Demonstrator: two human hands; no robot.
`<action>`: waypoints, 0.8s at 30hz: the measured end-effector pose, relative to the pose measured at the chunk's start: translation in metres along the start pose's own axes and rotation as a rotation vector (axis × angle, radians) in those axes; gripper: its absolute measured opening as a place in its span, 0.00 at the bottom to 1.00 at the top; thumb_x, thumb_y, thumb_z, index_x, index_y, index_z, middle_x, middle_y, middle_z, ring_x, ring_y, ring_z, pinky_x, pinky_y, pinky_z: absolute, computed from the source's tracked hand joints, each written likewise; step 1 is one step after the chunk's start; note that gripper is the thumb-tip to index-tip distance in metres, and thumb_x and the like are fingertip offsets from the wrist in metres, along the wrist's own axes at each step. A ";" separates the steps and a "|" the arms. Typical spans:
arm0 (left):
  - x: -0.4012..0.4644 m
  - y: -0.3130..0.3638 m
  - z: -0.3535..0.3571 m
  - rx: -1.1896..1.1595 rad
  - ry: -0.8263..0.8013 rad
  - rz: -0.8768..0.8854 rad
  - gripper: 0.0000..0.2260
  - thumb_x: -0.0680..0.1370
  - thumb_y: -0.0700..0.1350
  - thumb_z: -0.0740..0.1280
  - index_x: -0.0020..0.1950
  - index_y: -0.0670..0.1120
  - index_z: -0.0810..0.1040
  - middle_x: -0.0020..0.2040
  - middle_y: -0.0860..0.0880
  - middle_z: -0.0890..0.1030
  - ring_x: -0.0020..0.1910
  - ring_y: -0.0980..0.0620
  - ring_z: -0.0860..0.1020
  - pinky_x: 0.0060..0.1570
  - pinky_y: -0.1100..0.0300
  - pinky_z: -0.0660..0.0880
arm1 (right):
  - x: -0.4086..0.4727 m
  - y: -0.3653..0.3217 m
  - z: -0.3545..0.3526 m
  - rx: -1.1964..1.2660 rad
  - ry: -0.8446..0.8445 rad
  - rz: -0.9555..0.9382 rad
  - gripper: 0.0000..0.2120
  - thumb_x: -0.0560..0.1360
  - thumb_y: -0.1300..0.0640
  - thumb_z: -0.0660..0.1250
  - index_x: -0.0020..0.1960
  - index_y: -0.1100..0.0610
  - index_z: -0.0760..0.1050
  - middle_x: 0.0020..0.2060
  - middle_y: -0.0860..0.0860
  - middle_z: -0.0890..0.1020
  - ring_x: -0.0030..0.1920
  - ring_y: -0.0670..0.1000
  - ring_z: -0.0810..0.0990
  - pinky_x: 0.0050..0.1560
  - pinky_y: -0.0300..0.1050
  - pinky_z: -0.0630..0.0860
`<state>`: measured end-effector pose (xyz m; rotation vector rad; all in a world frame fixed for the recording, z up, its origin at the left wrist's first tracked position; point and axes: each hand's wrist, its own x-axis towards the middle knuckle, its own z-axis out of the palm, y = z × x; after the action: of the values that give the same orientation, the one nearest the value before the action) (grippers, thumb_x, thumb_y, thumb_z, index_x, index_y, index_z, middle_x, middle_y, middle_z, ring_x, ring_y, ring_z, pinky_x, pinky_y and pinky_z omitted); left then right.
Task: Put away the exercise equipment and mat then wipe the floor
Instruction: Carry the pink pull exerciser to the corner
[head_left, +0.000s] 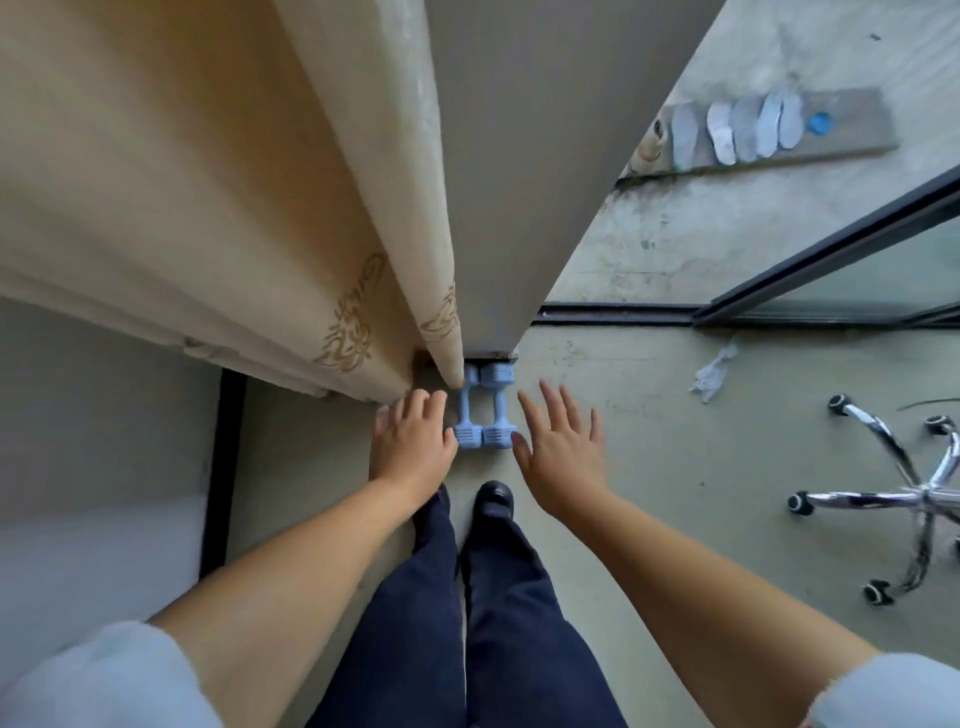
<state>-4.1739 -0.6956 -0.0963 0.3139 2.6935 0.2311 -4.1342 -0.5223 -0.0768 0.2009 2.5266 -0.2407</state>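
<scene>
Two light blue dumbbells (484, 408) lie side by side on the pale floor (649, 467), their far ends against the foot of a grey wall. My left hand (410, 441) hovers just left of them, fingers loosely bent, holding nothing. My right hand (563, 452) is spread flat just right of them, fingers straight, also holding nothing. Neither hand clearly touches the dumbbells. No mat is in view.
A cream curtain (260, 208) with gold embroidery hangs at left, its hem by the dumbbells. A crumpled white cloth (714, 374) lies on the floor at right. A chrome chair base (914, 493) on casters stands far right. A sliding glass door track (623, 312) runs behind. My dark shoes (493, 499) stand below the dumbbells.
</scene>
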 end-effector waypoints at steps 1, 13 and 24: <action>-0.005 -0.002 -0.009 -0.009 0.014 -0.006 0.20 0.78 0.50 0.60 0.68 0.46 0.67 0.63 0.45 0.72 0.62 0.44 0.70 0.63 0.50 0.63 | -0.006 -0.006 -0.007 -0.014 0.009 -0.015 0.26 0.82 0.42 0.42 0.77 0.46 0.40 0.77 0.48 0.40 0.76 0.51 0.36 0.75 0.58 0.40; -0.092 -0.051 -0.034 -0.086 -0.004 -0.382 0.25 0.80 0.55 0.56 0.75 0.49 0.57 0.72 0.47 0.64 0.70 0.45 0.63 0.71 0.44 0.54 | -0.015 -0.076 -0.031 -0.188 0.003 -0.361 0.27 0.82 0.43 0.45 0.78 0.46 0.42 0.78 0.49 0.43 0.77 0.51 0.39 0.74 0.59 0.39; -0.183 0.011 0.010 -0.291 0.118 -1.074 0.26 0.81 0.55 0.53 0.76 0.48 0.53 0.74 0.45 0.61 0.73 0.46 0.59 0.73 0.42 0.52 | -0.007 -0.078 -0.046 -0.531 0.003 -0.998 0.28 0.79 0.42 0.42 0.77 0.48 0.48 0.77 0.49 0.49 0.77 0.51 0.46 0.74 0.59 0.43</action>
<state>-4.0054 -0.7305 -0.0326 -1.2169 2.4806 0.2947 -4.1687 -0.5884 -0.0252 -1.2665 2.3747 0.0661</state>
